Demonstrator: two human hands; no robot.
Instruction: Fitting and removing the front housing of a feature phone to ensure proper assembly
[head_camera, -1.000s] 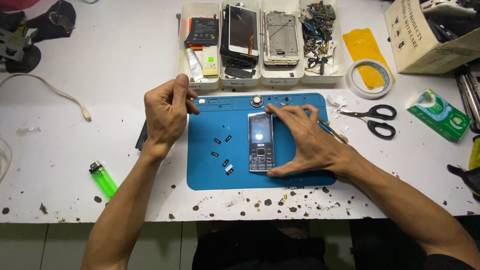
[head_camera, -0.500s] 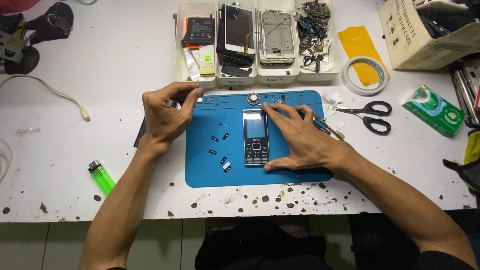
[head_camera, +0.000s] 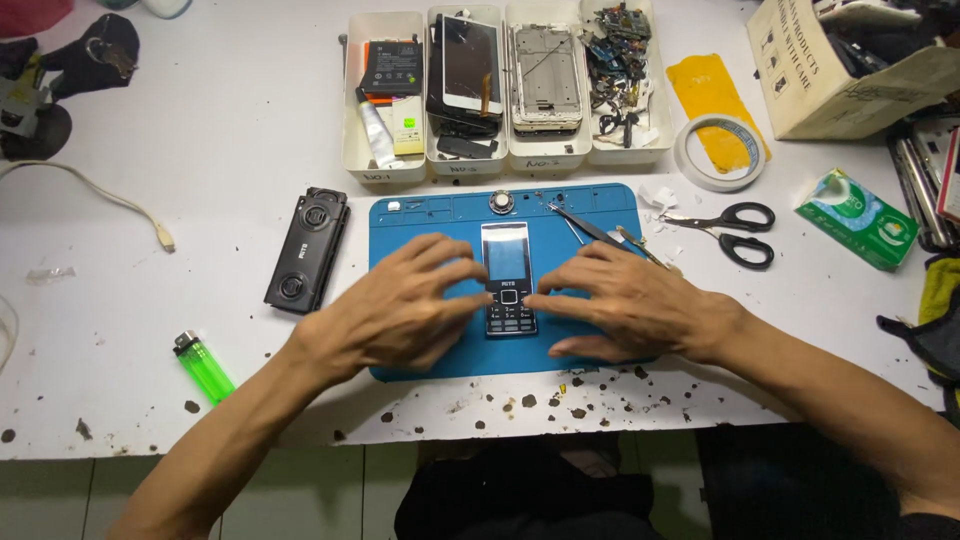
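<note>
Blue mat at frame centre carries a keypad phone; left hand and right hand, fingers spread, touch its sides without gripping. White trays above hold phone parts.

We see a black bar-style keypad phone lying flat, face up, on the blue mat near the table's front edge, screen end pointing away.

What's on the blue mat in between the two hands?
In the head view, a small keypad phone lies face up on the blue mat, between the left hand and the right hand. Fingertips of both hands touch its sides.
</note>
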